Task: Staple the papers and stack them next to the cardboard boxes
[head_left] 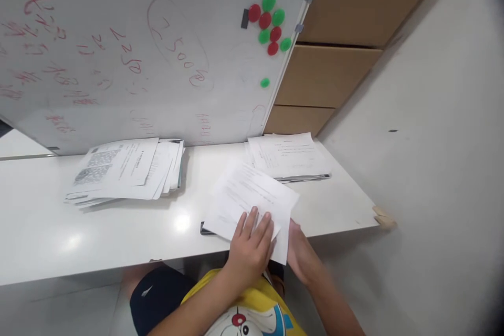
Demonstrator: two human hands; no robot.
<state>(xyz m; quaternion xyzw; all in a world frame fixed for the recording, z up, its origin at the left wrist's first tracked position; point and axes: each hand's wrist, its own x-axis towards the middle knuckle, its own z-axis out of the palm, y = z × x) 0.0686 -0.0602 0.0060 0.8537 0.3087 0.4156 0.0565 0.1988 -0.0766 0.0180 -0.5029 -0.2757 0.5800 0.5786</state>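
Printed paper sheets point(252, 186) lie at a slant near the table's front edge, overlapping each other. My left hand point(252, 244) rests flat on top of them, fingers stretched out and a little apart. At the sheets' right edge, my right hand point(301, 252) grips the paper from the side, with its fingers partly hidden by the sheet. The lower corner of one sheet hangs past the table edge. A black-edged flat object point(205, 229) pokes out from beneath the sheets on the left; most of it is covered.
A thick paper stack point(122, 168) lies on the white table point(31, 220) at left, another paper pile point(289, 155) at back right. Behind stands a whiteboard point(224, 63) with red writing and round magnets point(265, 21). Cardboard boxes point(315, 76) and a wall point(433, 115) border the right.
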